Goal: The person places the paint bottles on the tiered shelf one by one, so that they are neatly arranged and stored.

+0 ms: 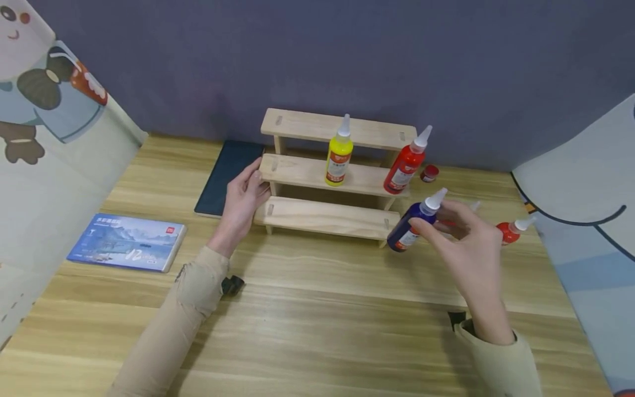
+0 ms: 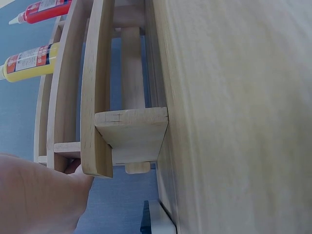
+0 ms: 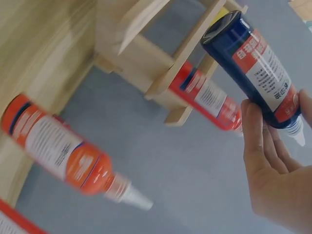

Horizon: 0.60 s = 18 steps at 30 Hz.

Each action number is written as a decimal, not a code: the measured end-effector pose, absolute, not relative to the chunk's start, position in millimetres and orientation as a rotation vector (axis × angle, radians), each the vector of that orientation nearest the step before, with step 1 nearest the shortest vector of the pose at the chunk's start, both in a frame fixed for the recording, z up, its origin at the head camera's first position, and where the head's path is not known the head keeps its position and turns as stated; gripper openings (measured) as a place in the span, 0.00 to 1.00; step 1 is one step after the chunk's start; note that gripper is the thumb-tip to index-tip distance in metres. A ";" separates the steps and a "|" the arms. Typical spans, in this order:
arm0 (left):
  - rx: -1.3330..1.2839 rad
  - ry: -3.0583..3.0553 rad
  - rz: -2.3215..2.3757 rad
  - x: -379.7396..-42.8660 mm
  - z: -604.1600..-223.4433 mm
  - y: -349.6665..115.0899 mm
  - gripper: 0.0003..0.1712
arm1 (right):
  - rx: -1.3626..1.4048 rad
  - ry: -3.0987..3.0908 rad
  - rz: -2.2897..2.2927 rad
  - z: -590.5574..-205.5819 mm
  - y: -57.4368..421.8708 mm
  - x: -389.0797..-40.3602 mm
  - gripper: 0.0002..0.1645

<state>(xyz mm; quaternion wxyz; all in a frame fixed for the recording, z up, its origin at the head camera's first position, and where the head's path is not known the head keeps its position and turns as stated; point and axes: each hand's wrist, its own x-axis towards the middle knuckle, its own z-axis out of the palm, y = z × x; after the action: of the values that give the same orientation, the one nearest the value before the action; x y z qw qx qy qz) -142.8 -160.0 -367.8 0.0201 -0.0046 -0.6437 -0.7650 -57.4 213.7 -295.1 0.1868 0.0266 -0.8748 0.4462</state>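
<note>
A three-step wooden display stand (image 1: pixel 317 218) stands against the back wall. At the left end of its middle step, my left hand (image 1: pixel 241 201) holds the wood, with the fingertips partly hidden behind it in the left wrist view. My right hand (image 1: pixel 471 248) pinches a dark blue paint bottle (image 1: pixel 409 226) between thumb and fingers, nozzle up and tilted right, beside the lowest step's right end. On the middle step stand a yellow paint bottle (image 1: pixel 339 160) and, at the right end, a red paint bottle (image 1: pixel 404 168).
Right of the stand are an orange paint bottle (image 3: pixel 63 146), another red bottle (image 3: pixel 17 222) and a small red-lidded jar (image 1: pixel 429 173). A dark flat book (image 1: pixel 230 176) lies left of the stand. Nearer the left edge lies a blue box (image 1: pixel 129 242) with a mountain picture.
</note>
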 end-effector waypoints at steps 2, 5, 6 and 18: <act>-0.016 -1.997 -2.371 -143.2 -367.0 -159.8 0.33 | 0.093 -2.456 1.273 -293.3 205.9 -60.0 0.24; -0.016 -1.994 -2.373 -143.6 -366.3 -159.3 0.32 | 0.138 -2.443 1.290 -290.2 194.8 -63.9 0.24; -0.011 -1.996 -2.374 -143.4 -366.1 -159.1 0.32 | 0.155 -2.439 1.298 -289.5 191.3 -65.0 0.24; 0.022 -2.013 -2.361 -142.6 -366.5 -158.8 0.31 | 0.277 -2.376 1.416 -287.9 153.7 -80.8 0.23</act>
<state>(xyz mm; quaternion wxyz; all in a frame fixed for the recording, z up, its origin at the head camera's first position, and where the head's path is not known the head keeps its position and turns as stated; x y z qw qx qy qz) -142.6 -158.8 -366.5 0.0194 0.0072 -0.6486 -0.7609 -80.8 153.7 -287.9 0.1799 0.0979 -0.8409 0.5009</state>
